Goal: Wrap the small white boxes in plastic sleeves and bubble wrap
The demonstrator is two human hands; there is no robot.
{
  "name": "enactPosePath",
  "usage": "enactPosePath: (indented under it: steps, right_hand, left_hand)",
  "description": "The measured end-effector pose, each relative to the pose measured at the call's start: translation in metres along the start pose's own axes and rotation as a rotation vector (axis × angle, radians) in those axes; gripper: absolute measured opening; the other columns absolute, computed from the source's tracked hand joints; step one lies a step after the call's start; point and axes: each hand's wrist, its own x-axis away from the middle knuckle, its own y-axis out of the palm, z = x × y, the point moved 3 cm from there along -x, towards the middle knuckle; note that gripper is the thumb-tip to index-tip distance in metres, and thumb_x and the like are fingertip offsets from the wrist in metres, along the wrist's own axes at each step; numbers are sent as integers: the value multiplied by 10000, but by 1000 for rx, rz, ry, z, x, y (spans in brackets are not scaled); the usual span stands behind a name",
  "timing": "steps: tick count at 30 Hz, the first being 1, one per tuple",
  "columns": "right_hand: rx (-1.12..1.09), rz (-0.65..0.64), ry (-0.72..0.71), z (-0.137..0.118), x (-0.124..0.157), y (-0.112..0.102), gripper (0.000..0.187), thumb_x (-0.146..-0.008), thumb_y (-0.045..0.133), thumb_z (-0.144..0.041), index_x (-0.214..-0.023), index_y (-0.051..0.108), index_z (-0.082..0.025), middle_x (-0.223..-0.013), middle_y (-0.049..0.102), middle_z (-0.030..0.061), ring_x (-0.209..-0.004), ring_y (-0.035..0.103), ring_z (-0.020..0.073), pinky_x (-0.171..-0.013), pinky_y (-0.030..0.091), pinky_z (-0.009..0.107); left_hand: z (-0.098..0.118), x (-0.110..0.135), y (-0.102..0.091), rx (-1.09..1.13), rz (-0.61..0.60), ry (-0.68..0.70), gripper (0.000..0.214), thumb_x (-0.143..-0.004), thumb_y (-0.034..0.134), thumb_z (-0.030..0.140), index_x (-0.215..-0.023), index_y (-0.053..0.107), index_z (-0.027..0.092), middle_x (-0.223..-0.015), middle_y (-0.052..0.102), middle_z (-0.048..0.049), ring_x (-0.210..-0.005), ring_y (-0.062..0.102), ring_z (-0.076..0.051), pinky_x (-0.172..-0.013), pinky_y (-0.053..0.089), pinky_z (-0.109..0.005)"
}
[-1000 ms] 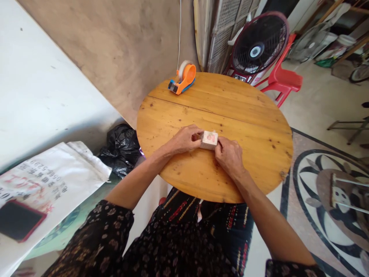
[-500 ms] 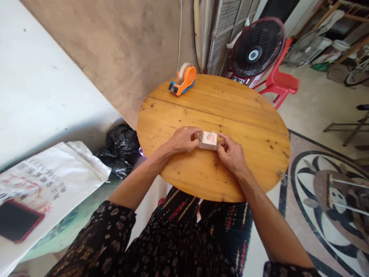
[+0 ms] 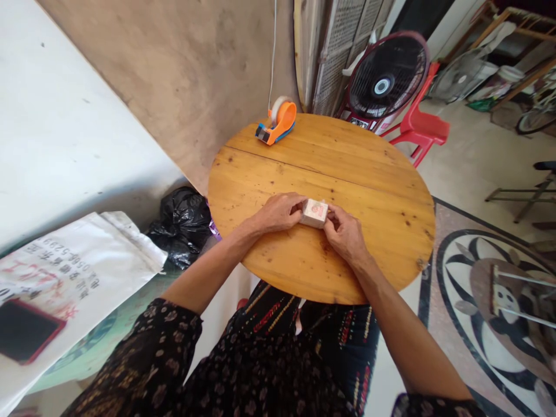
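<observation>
A small whitish box-shaped packet (image 3: 314, 213) with a red print on top, apparently in clear wrapping, rests on the round wooden table (image 3: 369, 168). My left hand (image 3: 280, 212) grips its left end between thumb and fingers. At its right end, my right hand (image 3: 344, 231) pinches the side with curled fingers. The parts of the packet under the fingertips are hidden. Farther back on the table stands an orange tape dispenser (image 3: 283, 119) with a roll of tape, apart from both hands.
Behind the table are a dark red fan (image 3: 388, 75) and a red plastic chair (image 3: 425, 130). To the left lie a black plastic bag (image 3: 185, 226), a white printed sack (image 3: 108, 249) and a phone (image 3: 28, 330). A wooden board (image 3: 182, 75) rises at the table's back left.
My right hand has closed in on the packet's right end, where a small gap showed before. The packet has turned slightly. My left hand stays at its left end.
</observation>
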Motion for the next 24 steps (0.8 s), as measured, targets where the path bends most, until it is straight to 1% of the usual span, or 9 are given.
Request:
enactPosePath:
  steps: [3, 5, 8, 9, 11, 14, 17, 21, 24]
  right_hand:
    - [-31, 0, -17, 1, -1, -1, 407, -818, 536, -226, -1193, 686, -172, -846, 774, 61, -717, 685, 209, -754, 531, 349]
    - [-55, 64, 2, 3, -1, -4, 391, -817, 549, -239, -1174, 693, -173, -824, 766, 52, -723, 686, 210, -776, 537, 363]
    - [-118, 206, 47, 7, -1, -12, 339, -837, 561, -291, -1118, 708, -171, -793, 744, 46, -712, 673, 206, -745, 547, 364]
    - [-142, 240, 45, 7, -1, -15, 317, -845, 566, -306, -1091, 714, -173, -798, 740, 48, -713, 670, 203, -740, 550, 363]
    - [-175, 263, -3, 5, -2, -19, 271, -859, 584, -318, -1042, 724, -176, -830, 738, 58, -744, 671, 201, -767, 553, 369]
    - [-174, 220, -117, -4, -6, -22, 224, -870, 614, -322, -1011, 729, -193, -931, 737, 79, -829, 679, 210, -841, 546, 392]
    - [-137, 139, -180, -12, -11, -24, 209, -878, 632, -332, -1021, 731, -216, -1052, 726, 96, -949, 684, 230, -922, 521, 427]
    - [-45, 54, -205, -18, -20, -27, 212, -888, 633, -328, -1041, 735, -221, -1118, 719, 104, -1051, 672, 257, -965, 480, 458]
    - [24, 5, -213, -20, -25, -26, 191, -902, 620, -336, -1001, 744, -230, -1101, 730, 92, -1091, 662, 265, -969, 453, 457]
  left_hand:
    - [-1, 0, 1, 30, -5, -9, 195, -739, 484, 138, -839, 647, 174, -818, 682, -28, -692, 554, -147, -624, 400, -270]
    - [-4, 0, 3, 83, 17, -46, 276, -729, 488, 126, -915, 687, 170, -854, 704, -29, -733, 593, -151, -663, 449, -264]
    - [-11, 0, 2, 147, 125, -144, 425, -724, 505, 117, -1098, 706, 144, -950, 723, -51, -814, 639, -159, -739, 509, -267]
    - [-13, 0, 1, 157, 162, -167, 446, -729, 512, 121, -1133, 702, 133, -982, 721, -62, -838, 646, -161, -756, 520, -269]
    - [-14, 1, 0, 170, 198, -176, 430, -757, 530, 150, -1151, 700, 124, -1035, 711, -79, -880, 654, -164, -776, 531, -273]
    - [-12, 1, -1, 206, 171, -164, 403, -812, 575, 259, -1172, 693, 123, -1103, 701, -96, -900, 662, -170, -788, 537, -285]
    - [-9, 1, 0, 248, 112, -158, 400, -833, 589, 351, -1154, 697, 136, -1109, 713, -89, -879, 662, -173, -800, 536, -301]
    - [-7, 0, 1, 264, 93, -141, 363, -820, 577, 342, -1094, 712, 145, -1042, 723, -73, -854, 656, -170, -786, 526, -300]
    - [-6, 0, 1, 267, 88, -144, 351, -803, 575, 333, -1062, 719, 144, -1022, 724, -71, -829, 650, -166, -759, 520, -292]
